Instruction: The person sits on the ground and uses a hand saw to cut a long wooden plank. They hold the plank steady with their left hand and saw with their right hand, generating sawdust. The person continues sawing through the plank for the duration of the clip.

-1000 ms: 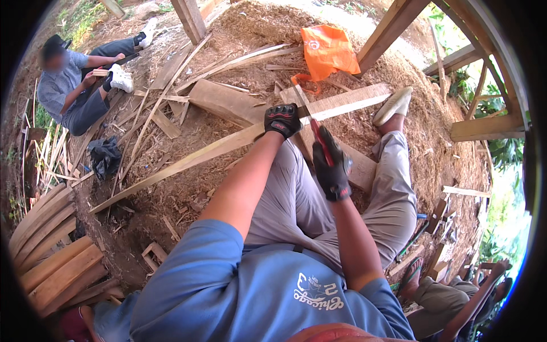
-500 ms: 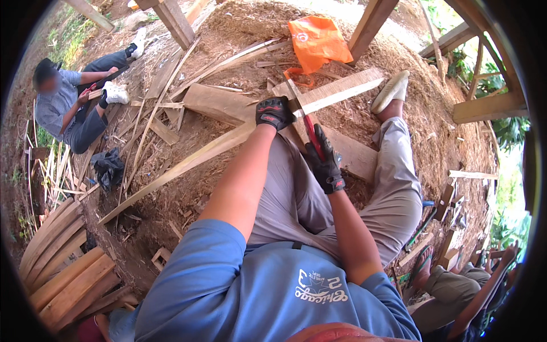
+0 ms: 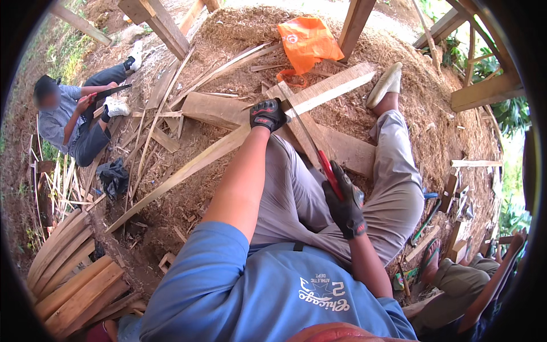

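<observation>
My left hand, in a black glove, is closed on a long wooden plank and presses it down. The plank slants from the lower left up to the right, across a shorter board and a thick beam. My gloved right hand grips a handsaw by its red handle. The saw's thin blade runs up and left from the handle and crosses the plank just right of my left hand.
An orange bag lies beyond the plank, beside a wooden post. At the left a seated person holds a saw. Curved timbers are stacked at the lower left; another person's legs show at the lower right.
My right hand has drawn the saw back toward my body and to the right, so more blade shows on my side of the plank. My left hand keeps its hold.
</observation>
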The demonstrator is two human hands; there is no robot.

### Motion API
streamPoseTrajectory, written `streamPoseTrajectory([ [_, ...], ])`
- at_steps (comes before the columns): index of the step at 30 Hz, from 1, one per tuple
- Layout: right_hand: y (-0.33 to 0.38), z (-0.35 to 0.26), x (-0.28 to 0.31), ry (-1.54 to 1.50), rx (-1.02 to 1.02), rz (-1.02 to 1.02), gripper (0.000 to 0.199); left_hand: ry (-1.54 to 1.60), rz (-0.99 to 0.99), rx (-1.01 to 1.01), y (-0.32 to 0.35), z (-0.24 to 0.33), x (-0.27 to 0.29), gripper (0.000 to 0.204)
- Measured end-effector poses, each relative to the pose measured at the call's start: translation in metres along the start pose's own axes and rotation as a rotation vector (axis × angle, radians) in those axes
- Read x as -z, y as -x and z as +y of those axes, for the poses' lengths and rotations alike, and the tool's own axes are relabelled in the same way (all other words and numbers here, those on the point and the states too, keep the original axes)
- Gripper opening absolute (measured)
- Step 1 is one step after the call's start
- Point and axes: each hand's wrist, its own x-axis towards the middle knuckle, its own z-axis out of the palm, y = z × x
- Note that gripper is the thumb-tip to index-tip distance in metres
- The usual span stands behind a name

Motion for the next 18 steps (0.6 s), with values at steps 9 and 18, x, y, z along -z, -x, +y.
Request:
streamPoseTrajectory([
  [9,0.032,-0.065,0.075,-0.107,-0.106,-0.072,0.063,-0.009,-0.016,-0.018,-0.003,-0.001,0.0,0.065],
  [18,0.005,-0.104,0.061,0.008,-0.038,0.118,0.048,-0.012,-0.035,-0.022,-0.004,0.002,-0.002,0.065],
])
